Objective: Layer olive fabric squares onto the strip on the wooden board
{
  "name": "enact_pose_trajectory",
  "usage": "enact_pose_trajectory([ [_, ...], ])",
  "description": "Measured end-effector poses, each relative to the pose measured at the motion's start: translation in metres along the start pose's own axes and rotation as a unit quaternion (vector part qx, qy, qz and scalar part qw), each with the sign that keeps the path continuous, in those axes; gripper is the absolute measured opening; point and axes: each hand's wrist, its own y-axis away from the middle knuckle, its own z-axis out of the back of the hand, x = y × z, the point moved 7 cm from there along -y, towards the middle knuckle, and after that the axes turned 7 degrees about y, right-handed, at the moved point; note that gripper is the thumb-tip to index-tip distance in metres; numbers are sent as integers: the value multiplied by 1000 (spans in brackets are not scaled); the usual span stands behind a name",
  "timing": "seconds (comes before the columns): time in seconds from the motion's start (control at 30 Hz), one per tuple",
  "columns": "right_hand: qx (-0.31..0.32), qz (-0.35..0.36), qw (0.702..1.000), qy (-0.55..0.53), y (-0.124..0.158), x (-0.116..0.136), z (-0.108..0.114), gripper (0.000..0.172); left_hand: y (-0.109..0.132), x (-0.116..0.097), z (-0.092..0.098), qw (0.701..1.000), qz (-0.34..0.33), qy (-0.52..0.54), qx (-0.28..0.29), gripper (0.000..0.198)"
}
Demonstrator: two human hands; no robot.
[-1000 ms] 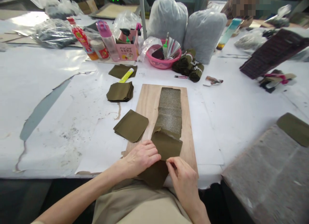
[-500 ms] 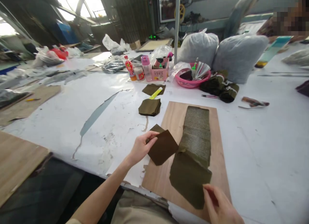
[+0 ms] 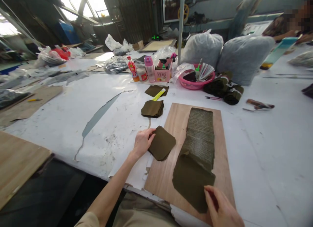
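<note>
My left hand (image 3: 143,142) pinches the upper left corner of an olive-brown fabric piece (image 3: 162,144), which lies over the left edge of a wooden board (image 3: 162,181). Other pieces seem to sit under it. With thumb and finger closed, my right hand (image 3: 221,204) grips the right edge of a larger olive fabric piece (image 3: 193,181) at the near end of the board. Beyond that piece runs a strip of overlapping olive pieces (image 3: 200,132) with a pale, speckled surface.
Past the board are a stack of olive pieces (image 3: 152,108) and a yellow tube (image 3: 158,94) on another stack. Farther back stand a pink basin (image 3: 195,85), a pink box (image 3: 162,75), bottles and stuffed grey bags (image 3: 244,57). Thread snips (image 3: 213,98) lie right of centre.
The dark piece lifted and tilted in my left hand now lies flat over the piece beneath it. My right hand has barely moved, still at the larger piece's edge.
</note>
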Motion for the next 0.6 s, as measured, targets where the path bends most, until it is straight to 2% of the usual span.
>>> enact_pose_trajectory([
  [0.2,-29,-33,998,43,-32,9,17,38,9,-5,-5,997,-17,-70,-26,23],
  [0.3,-31,-24,998,54,-50,18,22,34,15,-18,-8,985,-105,-126,-54,26],
  [0.37,-15,-18,999,49,-60,21,18,30,18,-27,-17,976,-177,-122,-21,29],
  [0.47,27,-10,998,54,-69,26,10,28,20,-31,-24,970,-211,-119,10,30],
  [0.6,66,-1,995,77,-74,34,3,23,20,-44,-12,967,-218,-131,-28,26],
])
